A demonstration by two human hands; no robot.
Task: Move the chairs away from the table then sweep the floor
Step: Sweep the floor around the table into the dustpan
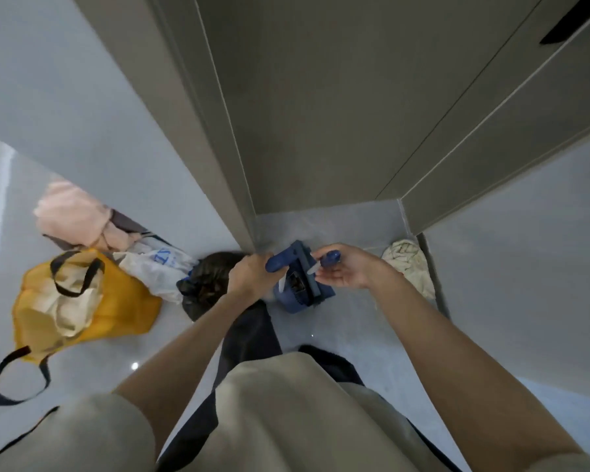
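Observation:
A blue dustpan [304, 291] with dark debris inside stands on the grey floor in a narrow recess between two walls. My left hand [252, 275] is closed around a blue handle [277, 264] with a white shaft below it. My right hand [344, 269] grips a second blue handle [331, 258], also with a white shaft, just right of the first. Both handles sit right above the dustpan. Which handle belongs to the broom and which to the dustpan I cannot tell. No chairs or table are in view.
A black rubbish bag [206, 284] lies left of the dustpan, beside a white plastic bag [157, 267]. A yellow tote [82, 301] and pink cloth [72, 212] sit further left. A crumpled rag [411, 264] lies at the right wall. Grey walls [321, 131] close the corner.

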